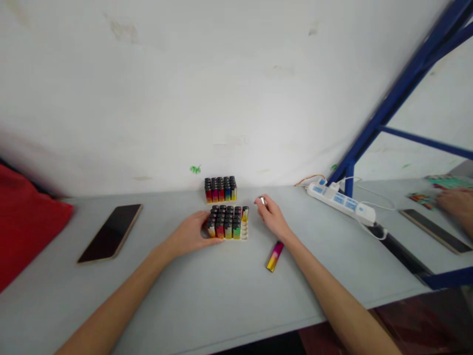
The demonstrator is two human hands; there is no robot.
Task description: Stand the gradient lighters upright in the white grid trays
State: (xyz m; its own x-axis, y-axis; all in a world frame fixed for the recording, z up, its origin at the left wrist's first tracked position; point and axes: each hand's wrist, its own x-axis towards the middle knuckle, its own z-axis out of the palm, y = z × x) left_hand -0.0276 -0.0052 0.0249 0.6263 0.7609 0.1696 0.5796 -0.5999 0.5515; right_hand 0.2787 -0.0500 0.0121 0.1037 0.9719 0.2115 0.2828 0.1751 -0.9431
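A white tray [244, 235] holds several upright lighters [223, 222] with black tops and coloured bodies; the front of its right column has bare slots. My left hand [192, 230] grips the left end of this tray, thumb along the front and fingers at the back. Right of the tray, my right hand [271, 214] is closed, raised a little over the table. A lighter [263, 200] is pinched in it; only a silvery end shows, the rest is hidden by the fingers. One purple-and-yellow lighter [274, 257] lies on the table beside my right wrist.
Behind stands a second group of lighters [220, 190], near the wall. A dark phone [111, 232] lies at left, by a red cloth-like thing [29, 222]. At right are a white power strip [340, 201], a blue metal frame [369, 135] and another person's hand [458, 202].
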